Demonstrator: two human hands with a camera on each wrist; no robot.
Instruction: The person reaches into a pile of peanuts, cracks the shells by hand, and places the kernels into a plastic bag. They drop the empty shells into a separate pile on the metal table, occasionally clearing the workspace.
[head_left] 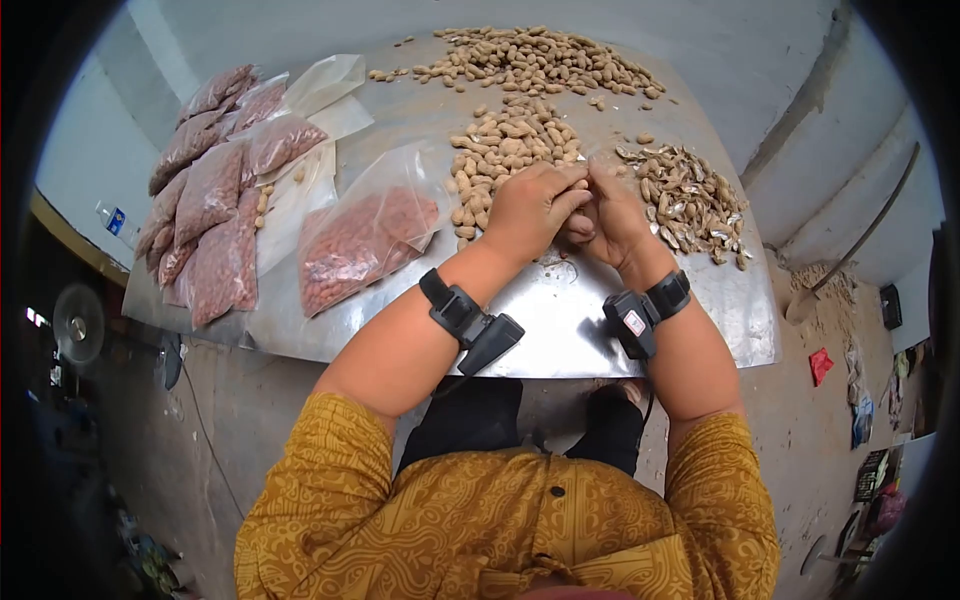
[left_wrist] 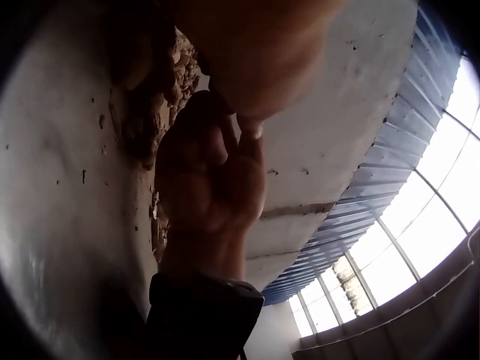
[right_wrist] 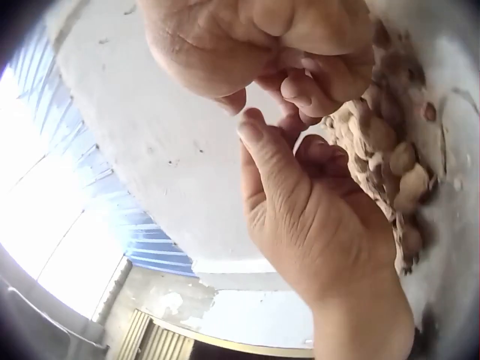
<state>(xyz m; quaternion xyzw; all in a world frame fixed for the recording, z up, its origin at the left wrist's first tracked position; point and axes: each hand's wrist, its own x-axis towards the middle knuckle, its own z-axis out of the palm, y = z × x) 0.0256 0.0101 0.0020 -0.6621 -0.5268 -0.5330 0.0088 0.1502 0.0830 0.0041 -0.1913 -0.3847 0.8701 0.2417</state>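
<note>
Over the near edge of a pile of unshelled peanuts (head_left: 510, 140), the left hand (head_left: 530, 212) and right hand (head_left: 617, 215) meet at their fingertips. Both have bent fingers around what looks like a peanut, mostly hidden between them. The right wrist view shows the left hand (right_wrist: 322, 225) with its thumb up against its fingers, below the curled right hand (right_wrist: 255, 45). In the left wrist view the right hand (left_wrist: 214, 180) is dark, under the blurred left hand (left_wrist: 259, 56). Beside the right hand lies a heap of empty shells (head_left: 690, 200).
Filled bags of reddish kernels (head_left: 210, 190) are stacked at the metal table's (head_left: 560, 330) left side. An open-topped bag of kernels (head_left: 365, 240) lies nearer the left forearm. More unshelled peanuts (head_left: 545, 60) spread along the far edge, near the wall.
</note>
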